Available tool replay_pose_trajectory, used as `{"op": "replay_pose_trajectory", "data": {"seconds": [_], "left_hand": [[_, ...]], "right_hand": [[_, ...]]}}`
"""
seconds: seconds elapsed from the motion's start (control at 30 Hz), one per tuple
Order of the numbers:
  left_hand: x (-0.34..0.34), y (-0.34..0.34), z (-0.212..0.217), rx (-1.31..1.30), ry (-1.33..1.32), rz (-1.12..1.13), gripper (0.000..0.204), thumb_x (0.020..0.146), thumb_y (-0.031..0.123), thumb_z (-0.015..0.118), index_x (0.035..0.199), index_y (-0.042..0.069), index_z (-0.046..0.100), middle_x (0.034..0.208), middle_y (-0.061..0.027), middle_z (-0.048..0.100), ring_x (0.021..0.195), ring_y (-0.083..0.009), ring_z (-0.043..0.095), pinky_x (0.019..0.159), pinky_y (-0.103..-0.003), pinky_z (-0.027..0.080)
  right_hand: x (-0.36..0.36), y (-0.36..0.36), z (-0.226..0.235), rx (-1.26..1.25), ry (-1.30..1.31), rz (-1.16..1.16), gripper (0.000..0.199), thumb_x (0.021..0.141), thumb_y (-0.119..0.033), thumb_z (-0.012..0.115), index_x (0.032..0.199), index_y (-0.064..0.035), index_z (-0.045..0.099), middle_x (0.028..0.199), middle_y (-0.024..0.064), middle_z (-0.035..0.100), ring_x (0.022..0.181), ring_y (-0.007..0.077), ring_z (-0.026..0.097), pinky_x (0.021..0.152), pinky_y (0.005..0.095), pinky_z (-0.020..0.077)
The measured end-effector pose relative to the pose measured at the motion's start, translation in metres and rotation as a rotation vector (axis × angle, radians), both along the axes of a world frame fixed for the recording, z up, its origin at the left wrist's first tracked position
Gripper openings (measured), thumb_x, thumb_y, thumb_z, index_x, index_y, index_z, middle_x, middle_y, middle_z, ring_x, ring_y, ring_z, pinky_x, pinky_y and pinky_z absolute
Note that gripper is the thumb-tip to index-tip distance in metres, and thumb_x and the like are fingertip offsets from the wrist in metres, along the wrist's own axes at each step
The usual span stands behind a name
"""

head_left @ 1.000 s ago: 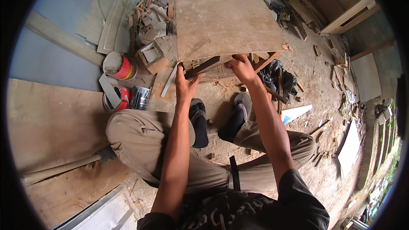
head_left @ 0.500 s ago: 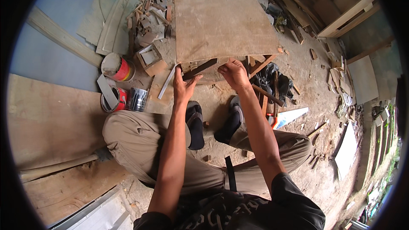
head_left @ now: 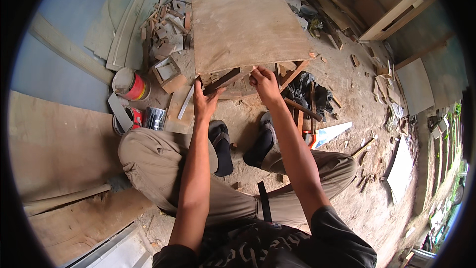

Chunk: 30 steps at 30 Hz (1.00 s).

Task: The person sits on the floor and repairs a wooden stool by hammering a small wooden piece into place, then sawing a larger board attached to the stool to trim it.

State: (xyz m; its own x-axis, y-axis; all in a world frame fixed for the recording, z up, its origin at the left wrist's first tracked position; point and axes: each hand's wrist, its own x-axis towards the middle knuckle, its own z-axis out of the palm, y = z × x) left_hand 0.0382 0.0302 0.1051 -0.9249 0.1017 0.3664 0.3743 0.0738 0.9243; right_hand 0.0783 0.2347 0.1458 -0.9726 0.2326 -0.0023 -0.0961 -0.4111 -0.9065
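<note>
At the near edge of the plywood panel (head_left: pixel 248 27), which lies tilted over a small wooden frame on the dirt floor, little has changed in the last second: we keep both hands on the same spot, and only our view has shifted a touch, so the work at this edge looks to be still under way, not finished. Our left hand (head_left: pixel 204 101) reaches up under the panel's lip with the fingers spread and curled around a dark wooden strip (head_left: pixel 223 80) that slants beneath the board; the grip reads as loose, not clenched. Our right hand (head_left: pixel 265 83) sits just beside it, fingertips pinched on the panel's underside edge, though we cannot tell exactly what they hold. Both forearms run straight out from the body, elbows low, between our bent knees. A handsaw (head_left: pixel 329 134) lies on the ground to the right, and paint cans (head_left: pixel 131 85) stand to the left.
</note>
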Motion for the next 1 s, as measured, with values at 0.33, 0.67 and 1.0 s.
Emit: {"op": "replay_pose_trajectory", "data": {"seconds": [0.33, 0.67, 1.0], "left_hand": [[0.004, 0.002, 0.005, 0.019, -0.076, -0.06, 0.063, 0.078, 0.016, 0.083, 0.125, -0.001, 0.044, 0.118, -0.0146, 0.057, 0.106, -0.0211, 0.056, 0.092, -0.033, 0.046], [0.0, -0.002, 0.0, 0.039, -0.112, -0.111, 0.059, 0.08, 0.009, 0.08, 0.123, -0.003, 0.043, 0.117, -0.0136, 0.056, 0.102, -0.0179, 0.057, 0.087, -0.031, 0.051], [-0.004, -0.001, -0.009, -0.041, -0.043, -0.02, 0.065, 0.075, 0.024, 0.086, 0.121, -0.004, 0.05, 0.11, -0.0178, 0.062, 0.1, -0.026, 0.06, 0.087, -0.036, 0.049]], "right_hand": [[-0.02, 0.011, -0.006, 0.22, -0.045, 0.162, 0.012, 0.088, -0.004, 0.048, 0.087, 0.0018, 0.059, 0.078, 0.0019, 0.053, 0.071, 0.0117, 0.044, 0.068, 0.0281, 0.0362], [-0.026, 0.023, -0.019, -0.045, 0.025, 0.28, 0.016, 0.092, -0.002, 0.046, 0.089, 0.0028, 0.061, 0.085, 0.0045, 0.055, 0.076, 0.0143, 0.045, 0.075, 0.0334, 0.0387], [-0.004, 0.02, -0.008, -0.272, 0.1, 0.064, 0.014, 0.096, -0.009, 0.052, 0.083, -0.0039, 0.056, 0.075, -0.0002, 0.048, 0.07, 0.0112, 0.042, 0.068, 0.0282, 0.0364]]}}
